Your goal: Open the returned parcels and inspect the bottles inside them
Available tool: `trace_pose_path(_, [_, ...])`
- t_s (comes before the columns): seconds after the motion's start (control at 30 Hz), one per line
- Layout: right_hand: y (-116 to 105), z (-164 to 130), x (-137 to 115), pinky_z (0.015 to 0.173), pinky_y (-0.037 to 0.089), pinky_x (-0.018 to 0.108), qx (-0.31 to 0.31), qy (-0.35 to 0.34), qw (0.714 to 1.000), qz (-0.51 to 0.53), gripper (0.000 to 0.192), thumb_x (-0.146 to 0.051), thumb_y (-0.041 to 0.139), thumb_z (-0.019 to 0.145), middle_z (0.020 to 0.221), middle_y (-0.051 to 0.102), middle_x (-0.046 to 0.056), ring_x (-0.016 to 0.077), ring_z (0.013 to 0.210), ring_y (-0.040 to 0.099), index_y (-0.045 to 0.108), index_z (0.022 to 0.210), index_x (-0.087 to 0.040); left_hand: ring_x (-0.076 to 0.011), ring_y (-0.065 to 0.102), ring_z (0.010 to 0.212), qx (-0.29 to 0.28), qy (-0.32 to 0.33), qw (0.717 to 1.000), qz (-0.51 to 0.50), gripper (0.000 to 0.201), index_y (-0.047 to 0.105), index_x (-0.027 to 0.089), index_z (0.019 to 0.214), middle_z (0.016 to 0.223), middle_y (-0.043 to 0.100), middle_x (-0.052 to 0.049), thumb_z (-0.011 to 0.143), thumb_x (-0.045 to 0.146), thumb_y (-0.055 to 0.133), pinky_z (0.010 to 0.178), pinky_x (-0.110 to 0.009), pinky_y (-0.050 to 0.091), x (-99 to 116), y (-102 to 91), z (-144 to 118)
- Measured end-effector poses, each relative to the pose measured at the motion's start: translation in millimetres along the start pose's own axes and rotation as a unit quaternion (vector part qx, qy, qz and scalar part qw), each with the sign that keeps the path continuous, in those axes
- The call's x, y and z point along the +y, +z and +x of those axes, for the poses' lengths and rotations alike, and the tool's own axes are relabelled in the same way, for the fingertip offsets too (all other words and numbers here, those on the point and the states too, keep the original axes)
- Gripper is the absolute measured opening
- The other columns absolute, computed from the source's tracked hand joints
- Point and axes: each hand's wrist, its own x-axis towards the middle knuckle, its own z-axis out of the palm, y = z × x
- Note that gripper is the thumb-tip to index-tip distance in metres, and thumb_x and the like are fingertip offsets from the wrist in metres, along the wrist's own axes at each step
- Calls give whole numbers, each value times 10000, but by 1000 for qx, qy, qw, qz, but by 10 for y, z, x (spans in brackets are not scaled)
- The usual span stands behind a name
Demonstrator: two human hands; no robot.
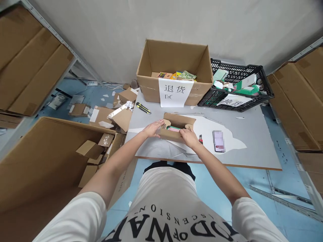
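A small open cardboard box [176, 121] lies on the grey table [252, 141] right in front of me, its flaps up and a green and pink item showing inside. My left hand [152, 128] grips the box's left end. My right hand [188, 136] holds its near right edge, fingers at the opening. A phone [218, 140] lies on the table to the right of my right hand, and a small dark and red object [201, 138] sits between them.
At the table's back stand a large open carton [174, 57] with a paper sign and a black plastic crate [237, 88] of packets. A yellow-black utility knife [143, 108] lies at the left. A big carton [50, 158] of empty boxes stands on the floor, left.
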Motion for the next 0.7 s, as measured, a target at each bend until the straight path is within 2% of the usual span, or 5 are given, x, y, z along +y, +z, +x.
trace_pose_path(0.07, [46, -94, -79, 1032, 349, 411, 15, 3, 1000, -20, 321, -63, 387, 883, 1076, 680, 104, 224, 991, 622, 581, 1111, -177, -269, 277, 1400, -9, -5, 1000, 0, 994, 285, 151, 1441, 1513, 274, -178, 615, 373, 791, 1111, -406, 292, -32, 27, 31])
trace_pose_path(0.2, [301, -362, -215, 1021, 410, 369, 75, -10, 997, -10, 447, -34, 329, 895, 1380, 517, 86, 217, 1235, 516, 557, 1250, -182, -270, 306, 1388, -14, -18, 1000, 6, 942, 309, 167, 1433, 1509, 286, -171, 640, 391, 765, 1108, -429, 296, -26, 79, 8])
trace_pose_path(0.33, [563, -519, -295, 1090, 371, 393, 104, -20, 994, 25, 488, -46, 308, 911, 1374, 517, 43, 190, 1305, 448, 549, 1297, -223, -256, 321, 1382, -5, -33, 999, 15, 883, 299, 171, 1438, 1512, 290, -151, 681, 349, 717, 1108, -419, 300, 4, 104, -52])
trace_pose_path(0.53, [838, -603, -322, 1112, 341, 434, 83, -35, 995, 33, 551, -17, 300, 884, 1423, 453, 68, 205, 1353, 369, 473, 1370, -211, -254, 306, 1390, -9, -33, 999, 16, 876, 260, 117, 1451, 1513, 281, -165, 699, 317, 662, 1117, -398, 283, 39, 76, -38])
trace_pose_path(0.7, [747, -663, -324, 1104, 337, 468, 69, -35, 995, 64, 626, -1, 349, 808, 1443, 430, 88, 215, 1367, 350, 427, 1400, -188, -253, 300, 1392, -26, -7, 999, 28, 876, 242, 94, 1455, 1520, 270, -162, 671, 214, 614, 1086, -361, 334, 77, -25, -63])
